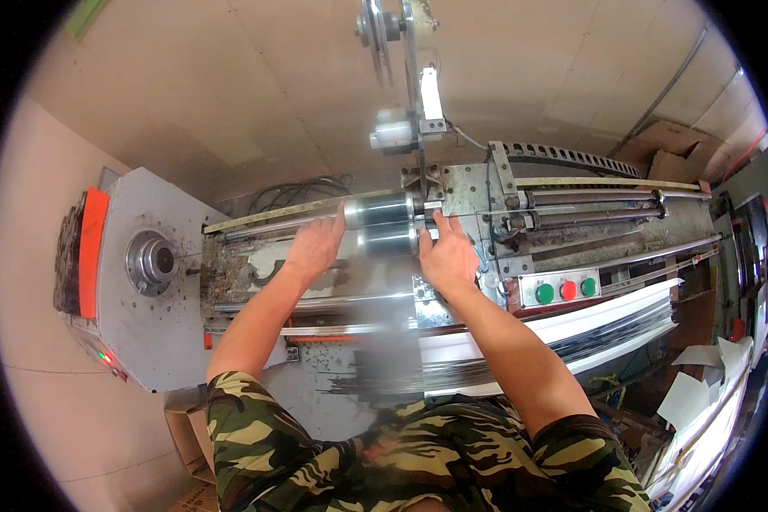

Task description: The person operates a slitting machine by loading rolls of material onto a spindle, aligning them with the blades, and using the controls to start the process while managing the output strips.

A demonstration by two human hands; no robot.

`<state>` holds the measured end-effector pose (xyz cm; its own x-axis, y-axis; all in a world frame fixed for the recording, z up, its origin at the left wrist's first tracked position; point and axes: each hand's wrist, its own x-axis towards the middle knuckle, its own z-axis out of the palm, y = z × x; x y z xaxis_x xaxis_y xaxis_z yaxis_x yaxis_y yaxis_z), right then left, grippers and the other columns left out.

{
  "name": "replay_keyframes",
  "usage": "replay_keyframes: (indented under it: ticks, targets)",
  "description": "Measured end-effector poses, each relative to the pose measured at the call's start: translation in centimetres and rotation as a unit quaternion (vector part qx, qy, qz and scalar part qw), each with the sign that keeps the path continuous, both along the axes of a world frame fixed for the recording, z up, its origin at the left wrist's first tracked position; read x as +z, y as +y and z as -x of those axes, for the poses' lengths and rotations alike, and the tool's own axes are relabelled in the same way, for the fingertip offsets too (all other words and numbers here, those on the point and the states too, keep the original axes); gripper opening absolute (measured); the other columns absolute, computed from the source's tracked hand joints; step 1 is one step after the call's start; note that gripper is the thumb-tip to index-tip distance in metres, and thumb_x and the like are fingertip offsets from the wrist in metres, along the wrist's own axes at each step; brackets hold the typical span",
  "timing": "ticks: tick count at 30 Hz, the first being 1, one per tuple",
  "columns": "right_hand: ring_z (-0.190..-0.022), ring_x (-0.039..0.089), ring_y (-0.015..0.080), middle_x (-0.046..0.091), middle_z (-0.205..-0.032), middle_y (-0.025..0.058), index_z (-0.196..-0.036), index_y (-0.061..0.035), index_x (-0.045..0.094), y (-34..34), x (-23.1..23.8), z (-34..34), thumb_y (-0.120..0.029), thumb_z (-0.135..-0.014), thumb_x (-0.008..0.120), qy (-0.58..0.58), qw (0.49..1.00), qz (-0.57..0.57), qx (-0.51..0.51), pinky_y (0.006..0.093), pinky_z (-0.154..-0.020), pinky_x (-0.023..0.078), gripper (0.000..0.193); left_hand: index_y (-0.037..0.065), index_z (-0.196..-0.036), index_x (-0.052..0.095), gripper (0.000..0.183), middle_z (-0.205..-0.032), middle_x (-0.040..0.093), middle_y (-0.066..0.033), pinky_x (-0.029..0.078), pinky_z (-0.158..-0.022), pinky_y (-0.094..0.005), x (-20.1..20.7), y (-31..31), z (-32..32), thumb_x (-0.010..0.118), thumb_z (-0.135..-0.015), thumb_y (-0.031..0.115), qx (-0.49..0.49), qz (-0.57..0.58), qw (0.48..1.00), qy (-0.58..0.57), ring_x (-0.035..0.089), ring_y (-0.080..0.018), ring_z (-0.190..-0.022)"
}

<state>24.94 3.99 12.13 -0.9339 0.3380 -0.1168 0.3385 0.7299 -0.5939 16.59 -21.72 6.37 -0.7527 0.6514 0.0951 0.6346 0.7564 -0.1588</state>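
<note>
Two dark cylinders with shiny metal ends (382,210) lie side by side across the middle of a long metal machine bed. At their left end is my left hand (316,245), its fingers closed against the metal end of the far cylinder. My right hand (450,254) is at their right end, its thumb by the near cylinder (390,240) and its fingers bent near a short dark shaft. Whatever lies between those fingertips is too small to make out. A thin wire runs rightward from there over the perforated metal plate (465,186).
A grey machine head with a round chuck (152,260) stands at the left. Parallel rods (597,200) and a cable chain (563,159) extend to the right. Near my right forearm is a button panel (563,289). Long thin rods (563,341) lie in a white trough before me. An upright arm (412,77) rises behind.
</note>
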Motion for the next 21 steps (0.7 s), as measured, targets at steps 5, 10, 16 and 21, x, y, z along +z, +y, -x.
replay_keyframes:
  ticks: [5, 10, 16, 21]
  targets:
    - [-0.115, 0.061, 0.0427, 0.053, -0.142, 0.0203, -0.137, -0.0148, 0.057, 0.0, -0.7, 0.2, -0.037, -0.093, 0.060, -0.001, 1.000, -0.008, -0.008, 0.0510, -0.094, 0.051, 0.049, -0.005, -0.149, 0.035, 0.069, -0.091, 0.064, -0.0134, 0.055, -0.074, -0.0401, 0.1, 0.2, 0.1, 0.055, -0.084, 0.009, 0.004, 0.006, 1.000, -0.014, 0.064, -0.0281, -0.085]
    - [-0.115, 0.061, 0.0418, 0.052, -0.143, 0.0189, -0.137, -0.0159, 0.057, 0.0, -0.7, 0.4, -0.038, -0.093, 0.060, -0.009, 1.000, -0.008, -0.007, 0.0507, -0.094, 0.051, 0.049, -0.005, -0.148, 0.035, 0.068, -0.093, 0.064, -0.0139, 0.055, -0.075, -0.0405, -0.1, 0.1, 0.2, 0.054, -0.085, 0.010, 0.004, 0.008, 1.000, -0.014, 0.065, -0.0280, -0.086]
    - [-0.116, 0.061, 0.0413, 0.052, -0.144, 0.0173, -0.137, -0.0172, 0.058, 0.3, -1.4, 0.6, -0.038, -0.093, 0.060, 0.001, 1.000, -0.013, 0.003, 0.0500, -0.094, 0.051, 0.048, -0.005, -0.147, 0.037, 0.067, -0.095, 0.065, -0.0143, 0.056, -0.072, -0.0405, -0.4, 0.2, 0.3, 0.055, -0.084, 0.010, 0.006, 0.005, 1.000, -0.029, 0.065, -0.0276, -0.086]
    - [-0.118, 0.060, 0.0417, 0.050, -0.145, 0.0191, -0.137, -0.0170, 0.057, 0.3, -1.1, 0.6, -0.039, -0.094, 0.059, -0.012, 1.000, -0.004, 0.000, 0.0496, -0.097, 0.050, 0.049, -0.005, -0.147, 0.037, 0.066, -0.095, 0.065, -0.0142, 0.056, -0.071, -0.0406, -0.8, 0.2, 0.5, 0.054, -0.085, 0.010, 0.001, 0.005, 1.000, -0.020, 0.065, -0.0276, -0.085]
